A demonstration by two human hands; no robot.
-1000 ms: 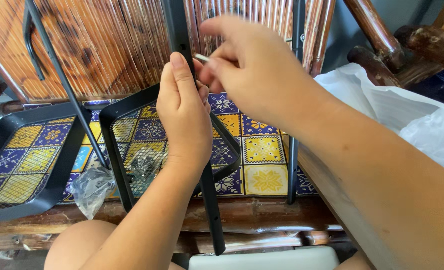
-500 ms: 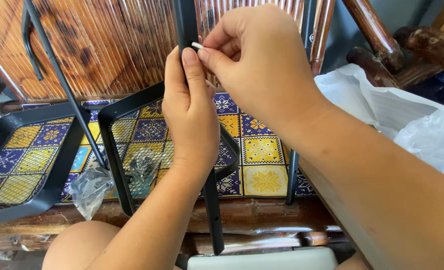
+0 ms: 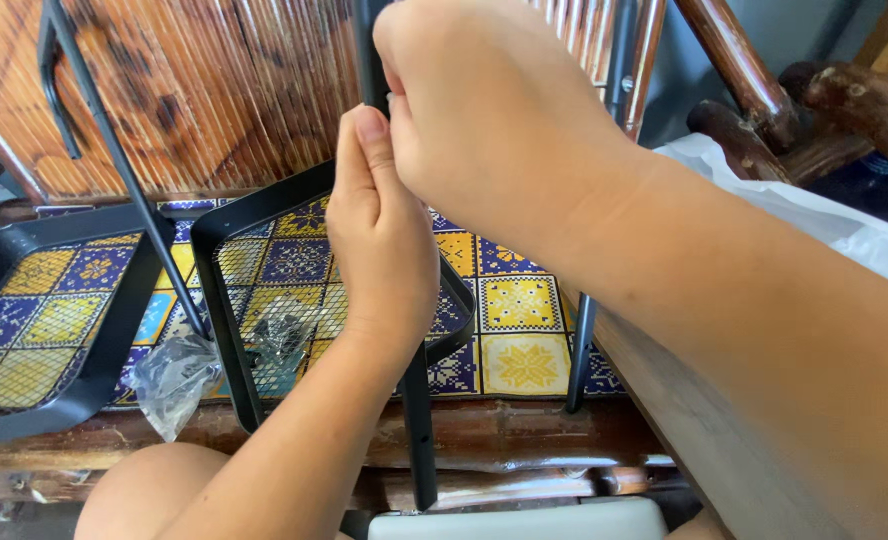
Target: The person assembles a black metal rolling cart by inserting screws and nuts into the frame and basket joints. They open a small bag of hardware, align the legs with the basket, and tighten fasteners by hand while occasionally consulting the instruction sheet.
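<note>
Two black mesh trays (image 3: 54, 330) lie loose on the patterned mat (image 3: 519, 330), rack unfinished. Left hand (image 3: 379, 240) grips the upright post (image 3: 419, 430); right hand (image 3: 484, 110) fingers pinch something small, hidden, against it.

We see a black metal post (image 3: 419, 430) standing upright, a row of small holes down its lower part. Its upper stretch is hidden behind our left hand (image 3: 379, 235) and right hand (image 3: 484, 110), which close around it, fingertips meeting near its top.
</note>
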